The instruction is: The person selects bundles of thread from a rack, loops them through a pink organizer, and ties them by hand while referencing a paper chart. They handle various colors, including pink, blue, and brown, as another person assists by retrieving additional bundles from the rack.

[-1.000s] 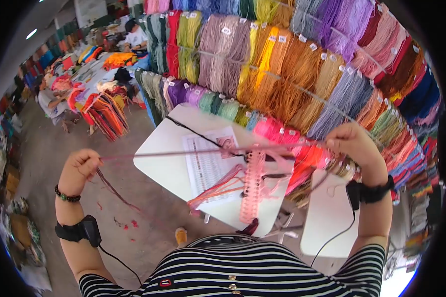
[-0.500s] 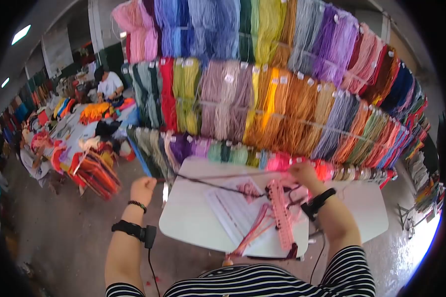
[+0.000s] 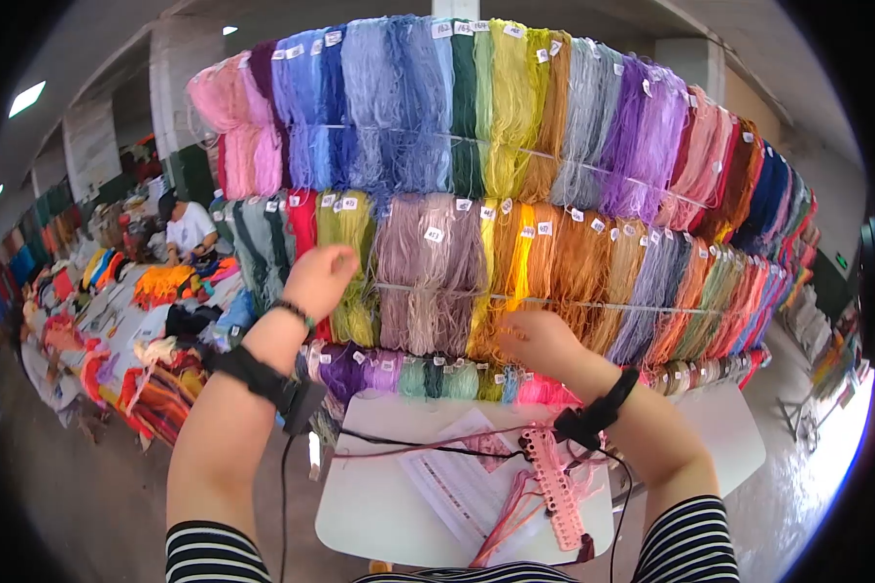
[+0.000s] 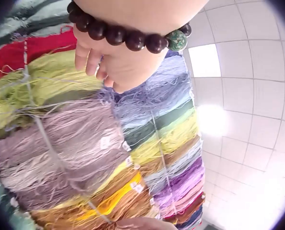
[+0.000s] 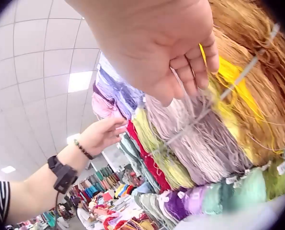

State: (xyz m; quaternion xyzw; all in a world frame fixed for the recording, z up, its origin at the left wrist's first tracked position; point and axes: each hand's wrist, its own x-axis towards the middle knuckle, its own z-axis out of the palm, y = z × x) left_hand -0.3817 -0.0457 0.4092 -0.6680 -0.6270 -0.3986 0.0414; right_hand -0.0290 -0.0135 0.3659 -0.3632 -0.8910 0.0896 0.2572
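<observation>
Both hands are raised before a wall of hanging yarn skeins. My left hand, fingers loosely bent and holding nothing, is in front of the olive-green skeins. Lower and to the right, my right hand reaches toward the yellow and orange-brown skeins. In the right wrist view its relaxed fingers overlap the mauve skeins and bright yellow yarn. Below on the white table lie a pink strip with holes, holding thread bundles, and a long dull-mauve strand beside a black one.
A printed sheet lies on the white table beside the strip. Skeins with small number tags hang in rows across the front. At left, a person is by a table heaped with coloured yarn.
The mauve strand stretched between both hands has been let go and now lies across the table. Both hands have risen toward the skeins, and the head view has tilted up.
</observation>
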